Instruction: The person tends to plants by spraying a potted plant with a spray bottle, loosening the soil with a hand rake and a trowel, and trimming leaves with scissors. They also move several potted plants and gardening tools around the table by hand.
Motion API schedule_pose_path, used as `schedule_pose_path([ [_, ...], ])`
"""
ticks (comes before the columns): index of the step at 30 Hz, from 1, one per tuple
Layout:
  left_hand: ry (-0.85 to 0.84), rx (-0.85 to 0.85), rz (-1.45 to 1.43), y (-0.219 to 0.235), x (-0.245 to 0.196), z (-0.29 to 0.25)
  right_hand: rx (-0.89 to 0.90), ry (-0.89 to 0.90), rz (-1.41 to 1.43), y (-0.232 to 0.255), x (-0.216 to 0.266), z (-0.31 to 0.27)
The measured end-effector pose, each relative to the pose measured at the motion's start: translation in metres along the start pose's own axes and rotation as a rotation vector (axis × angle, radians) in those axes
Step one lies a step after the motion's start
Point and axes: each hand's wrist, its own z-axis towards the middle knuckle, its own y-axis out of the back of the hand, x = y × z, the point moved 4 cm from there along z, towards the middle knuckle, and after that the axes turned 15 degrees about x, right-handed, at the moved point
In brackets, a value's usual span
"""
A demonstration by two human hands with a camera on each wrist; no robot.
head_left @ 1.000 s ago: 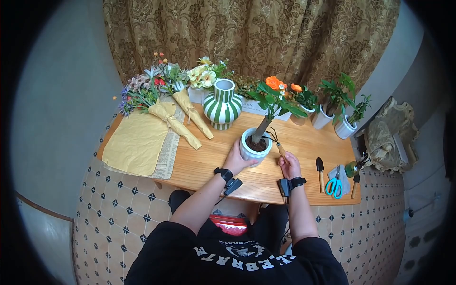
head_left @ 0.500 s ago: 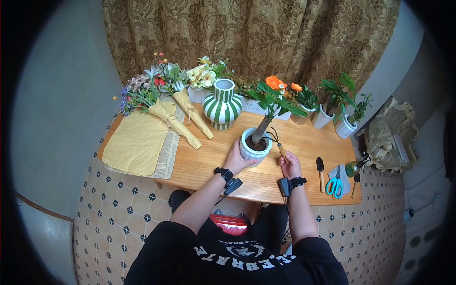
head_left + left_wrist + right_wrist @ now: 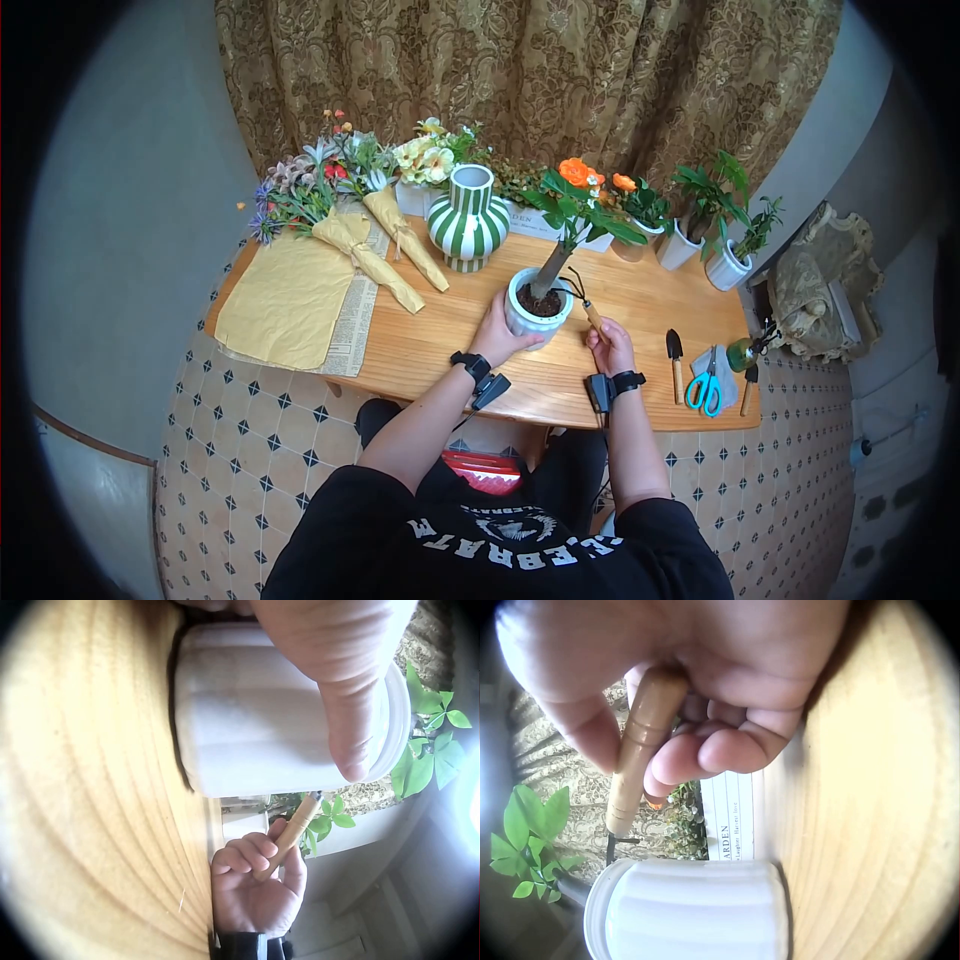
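A white ribbed flower pot (image 3: 546, 331) stands on the wooden table, holding dark soil (image 3: 538, 304) and a thick-stemmed leafy plant (image 3: 552, 270). My left hand (image 3: 496, 338) grips the pot's left side, its thumb lying across the wall up to the rim in the left wrist view. On the pot's right, my right hand (image 3: 612, 350) pinches the wooden handle of a small hand rake (image 3: 636, 754) between thumb and fingers. The rake's dark tines rise by the right side of the rim in the head view; in the right wrist view the pot hides most of them.
A green-striped vase (image 3: 468, 225) stands behind the pot. Wrapped bouquets (image 3: 370, 265) and yellow paper (image 3: 285, 300) lie at left. Potted plants (image 3: 680, 248) line the back right. A small trowel (image 3: 675, 365), blue-handled scissors (image 3: 704, 392) and a green bottle (image 3: 741, 356) are at right.
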Motion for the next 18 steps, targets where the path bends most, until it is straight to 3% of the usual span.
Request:
schedule_pose_path([
  [18,-0.017,-0.004,0.017,0.0001,0.0044,0.0013,0.028,0.017,-0.022,0.0059,-0.0025,0.0011],
])
